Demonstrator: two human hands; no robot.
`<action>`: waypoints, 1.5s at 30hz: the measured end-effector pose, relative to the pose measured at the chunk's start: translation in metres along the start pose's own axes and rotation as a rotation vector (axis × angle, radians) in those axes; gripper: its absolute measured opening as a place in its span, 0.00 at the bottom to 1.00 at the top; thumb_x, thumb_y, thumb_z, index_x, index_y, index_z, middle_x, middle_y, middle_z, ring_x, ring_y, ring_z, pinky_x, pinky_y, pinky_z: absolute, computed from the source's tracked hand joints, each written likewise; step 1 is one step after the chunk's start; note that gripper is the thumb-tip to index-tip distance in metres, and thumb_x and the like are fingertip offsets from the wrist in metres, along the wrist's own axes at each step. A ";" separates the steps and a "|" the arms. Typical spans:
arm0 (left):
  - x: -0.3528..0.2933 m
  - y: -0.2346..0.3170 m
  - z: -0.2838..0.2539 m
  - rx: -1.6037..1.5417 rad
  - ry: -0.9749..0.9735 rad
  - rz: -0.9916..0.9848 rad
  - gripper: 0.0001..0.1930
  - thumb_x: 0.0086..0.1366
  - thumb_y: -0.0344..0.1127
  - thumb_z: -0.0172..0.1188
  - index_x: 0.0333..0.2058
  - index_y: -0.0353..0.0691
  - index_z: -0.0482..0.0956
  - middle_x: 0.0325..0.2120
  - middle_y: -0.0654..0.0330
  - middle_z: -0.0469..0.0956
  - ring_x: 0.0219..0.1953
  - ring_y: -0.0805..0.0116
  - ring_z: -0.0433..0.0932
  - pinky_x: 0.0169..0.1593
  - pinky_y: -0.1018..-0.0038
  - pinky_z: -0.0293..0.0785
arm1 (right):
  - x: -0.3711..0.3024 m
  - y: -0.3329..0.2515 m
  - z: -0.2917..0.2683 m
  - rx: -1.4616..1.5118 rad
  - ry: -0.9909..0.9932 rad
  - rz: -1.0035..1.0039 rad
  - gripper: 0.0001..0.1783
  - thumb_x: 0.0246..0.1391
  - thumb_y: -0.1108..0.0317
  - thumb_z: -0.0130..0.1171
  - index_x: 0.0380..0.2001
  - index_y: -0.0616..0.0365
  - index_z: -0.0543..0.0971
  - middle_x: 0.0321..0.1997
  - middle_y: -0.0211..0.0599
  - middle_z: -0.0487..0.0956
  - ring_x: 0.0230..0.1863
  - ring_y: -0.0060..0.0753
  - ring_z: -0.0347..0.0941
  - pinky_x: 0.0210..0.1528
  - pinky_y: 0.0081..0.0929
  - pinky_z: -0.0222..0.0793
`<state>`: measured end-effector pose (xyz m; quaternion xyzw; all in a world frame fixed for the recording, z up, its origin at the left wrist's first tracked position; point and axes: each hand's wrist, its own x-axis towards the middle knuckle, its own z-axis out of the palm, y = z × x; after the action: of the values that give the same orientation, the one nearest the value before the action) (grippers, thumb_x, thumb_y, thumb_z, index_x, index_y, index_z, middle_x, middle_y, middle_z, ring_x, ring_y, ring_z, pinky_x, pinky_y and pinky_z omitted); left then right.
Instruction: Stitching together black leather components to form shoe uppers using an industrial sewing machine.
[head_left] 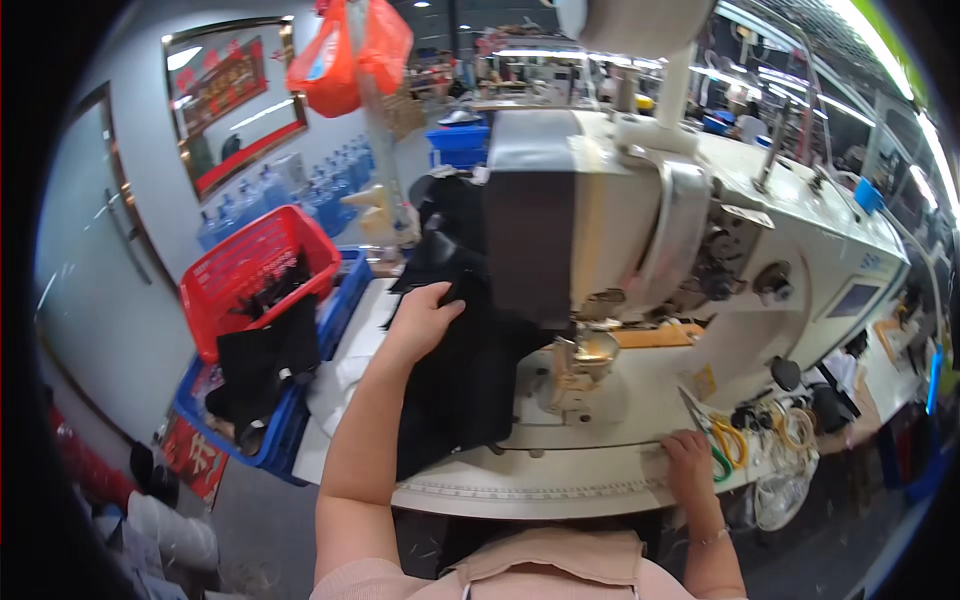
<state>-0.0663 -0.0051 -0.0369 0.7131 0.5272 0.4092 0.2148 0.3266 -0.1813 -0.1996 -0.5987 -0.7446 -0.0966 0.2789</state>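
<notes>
My left hand [425,318] is at the pile of black cloth [455,385] on the left of the sewing machine, with its fingers closed on the fabric and the thumb showing. The cloth spreads from the back of the table down towards its front edge. My right hand [688,460] lies on the table's front edge with its fingers stretched out and nothing seen in them. Just beside it are yellow-handled scissors [738,442] and a green-handled tool [721,464]. The white sewing machine [800,240] stands ahead, its metal presser area [582,375] right of the cloth.
Left of the table, a red basket [215,275] with dark pieces rests on a blue crate [262,455]; black cloth hangs over them. Red plastic bags [350,60] hang from a post. Clear water bottles [270,190] line the wall. A tape roll [798,428] lies at the right.
</notes>
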 end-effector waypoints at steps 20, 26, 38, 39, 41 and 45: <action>-0.157 -0.027 -0.063 -0.781 -0.084 -0.364 0.13 0.60 0.24 0.59 0.45 0.31 0.77 0.37 0.61 0.80 0.38 0.74 0.78 0.44 0.77 0.74 | 0.103 -0.137 0.018 1.327 -0.629 0.094 0.21 0.47 0.74 0.65 0.48 0.58 0.79 0.39 0.28 0.79 0.37 0.17 0.70 0.41 0.18 0.67; -0.183 0.005 -0.027 0.104 0.267 0.496 0.10 0.50 0.23 0.60 0.34 0.35 0.82 0.31 0.53 0.83 0.29 0.60 0.81 0.37 0.70 0.77 | 0.094 -0.108 0.007 0.989 -0.348 -0.037 0.18 0.61 0.66 0.54 0.52 0.61 0.75 0.41 0.37 0.77 0.41 0.29 0.72 0.45 0.21 0.67; -0.250 -0.008 0.048 0.448 -0.249 0.622 0.12 0.53 0.35 0.57 0.37 0.51 0.81 0.42 0.66 0.79 0.45 0.63 0.77 0.50 0.66 0.73 | 0.041 -0.096 -0.002 0.669 -0.295 0.266 0.08 0.51 0.68 0.63 0.33 0.60 0.82 0.30 0.41 0.81 0.27 0.36 0.77 0.30 0.26 0.70; -0.251 -0.008 0.048 0.453 -0.285 0.631 0.11 0.53 0.35 0.56 0.37 0.51 0.81 0.42 0.66 0.79 0.45 0.63 0.77 0.50 0.66 0.73 | 0.045 -0.098 -0.001 0.670 -0.291 0.246 0.08 0.51 0.68 0.63 0.33 0.60 0.82 0.30 0.41 0.81 0.27 0.36 0.77 0.30 0.26 0.70; -0.251 -0.007 0.047 0.447 -0.268 0.634 0.11 0.53 0.35 0.56 0.36 0.51 0.81 0.43 0.66 0.79 0.45 0.63 0.77 0.50 0.67 0.73 | 0.057 -0.099 0.001 0.686 -0.237 0.228 0.07 0.51 0.67 0.63 0.31 0.59 0.83 0.26 0.42 0.80 0.24 0.39 0.76 0.27 0.27 0.70; -0.250 -0.007 0.046 0.441 -0.295 0.634 0.11 0.54 0.35 0.55 0.37 0.51 0.81 0.43 0.67 0.79 0.45 0.63 0.77 0.51 0.68 0.72 | 0.077 -0.098 -0.007 0.561 -0.433 0.150 0.07 0.50 0.68 0.64 0.29 0.60 0.83 0.23 0.41 0.80 0.21 0.30 0.74 0.26 0.23 0.68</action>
<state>-0.0597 -0.2287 -0.1575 0.9201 0.3199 0.2258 -0.0068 0.2260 -0.1464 -0.1339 -0.5584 -0.7380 0.2612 0.2745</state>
